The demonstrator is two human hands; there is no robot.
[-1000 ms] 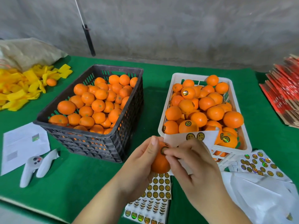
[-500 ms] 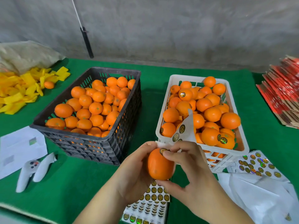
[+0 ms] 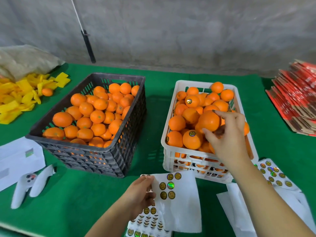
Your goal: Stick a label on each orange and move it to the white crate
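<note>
head view, right hand [image 3: 227,134]: centre-right of frame, fingers and thumb curled round one orange [image 3: 209,120], holding it over the heaped fruit in the white crate [image 3: 172,154]; looks like set-down, not let go yet.
orange label: dark edge at its top by the fingertips, probably the sticker; can't confirm.
left hand [image 3: 138,194]: bottom centre, pinches the left edge of the label sheet [image 3: 177,199], likely keeping it handy for the next peel; few labels left on it.
black crate [image 3: 126,137]: centre-left, full of oranges with no labels showing, the supply.
white crate: centre-right, piled above the rim, several fruit show labels; a fresh one could roll off.
spare sheets [image 3: 273,175]: lower right, beside the white crate.
green cloth [image 3: 77,194]: covers the table.
white controller [image 3: 29,183]: lower left, idle.
</note>
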